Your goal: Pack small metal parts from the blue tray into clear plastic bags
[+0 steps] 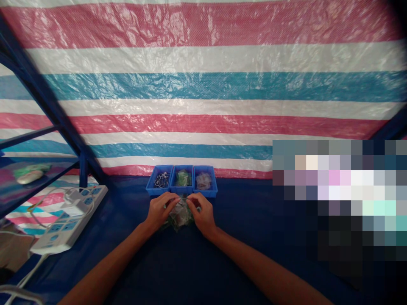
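Note:
My left hand (pixel 160 210) and my right hand (pixel 201 213) meet over a small clear plastic bag (pixel 180 217) with greenish contents on the dark blue table (pixel 197 262). Both hands pinch the bag's top edge with closed fingers. Just behind them stand three small blue bins side by side: the left bin (pixel 160 179) holds small dark metal pieces, the middle bin (pixel 182 178) holds green parts, the right bin (pixel 205 180) holds clear bagged items.
A white power strip (pixel 68 220) with cables lies at the left table edge. A blue metal rack (pixel 47 110) with a shelf stands on the left. A striped red, white and blue tarp (pixel 203 84) forms the back wall. A blurred area covers the right.

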Tool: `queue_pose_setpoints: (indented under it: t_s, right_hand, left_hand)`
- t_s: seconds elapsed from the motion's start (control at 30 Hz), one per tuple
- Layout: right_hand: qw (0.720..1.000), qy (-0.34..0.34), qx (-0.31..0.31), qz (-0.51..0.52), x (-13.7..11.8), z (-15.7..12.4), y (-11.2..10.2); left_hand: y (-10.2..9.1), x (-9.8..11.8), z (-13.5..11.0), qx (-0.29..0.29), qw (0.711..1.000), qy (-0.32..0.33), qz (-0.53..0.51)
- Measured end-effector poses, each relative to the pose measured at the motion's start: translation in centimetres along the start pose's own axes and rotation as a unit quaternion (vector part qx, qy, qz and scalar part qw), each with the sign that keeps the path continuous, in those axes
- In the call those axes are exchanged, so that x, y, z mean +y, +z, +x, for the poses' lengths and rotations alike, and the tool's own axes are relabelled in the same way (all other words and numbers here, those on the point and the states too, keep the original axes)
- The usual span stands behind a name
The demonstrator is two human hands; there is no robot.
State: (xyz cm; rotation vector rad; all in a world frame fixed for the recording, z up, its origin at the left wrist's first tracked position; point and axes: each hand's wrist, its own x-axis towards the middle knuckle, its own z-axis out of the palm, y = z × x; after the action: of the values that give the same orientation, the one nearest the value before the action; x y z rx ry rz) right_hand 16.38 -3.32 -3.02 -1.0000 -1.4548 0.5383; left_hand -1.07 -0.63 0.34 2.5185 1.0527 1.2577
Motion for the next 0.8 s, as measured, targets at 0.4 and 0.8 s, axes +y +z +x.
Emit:
queue_pose_setpoints:
  t_s: [0.4, 0.8]
  right_hand:
    - [1.000, -0.011, -0.007, -0.004, 0.04, -0.02, 0.05]
    - [0.999, -0.017, -0.021, -0.025, -0.12, 0.08, -0.06]
  left_hand:
    - [-0.29, 0.26, 0.08, -0.010, 1.000, 0.008, 0.017]
    - [-0.25, 0.22, 0.12, 0.004, 1.000, 0.022, -0.001]
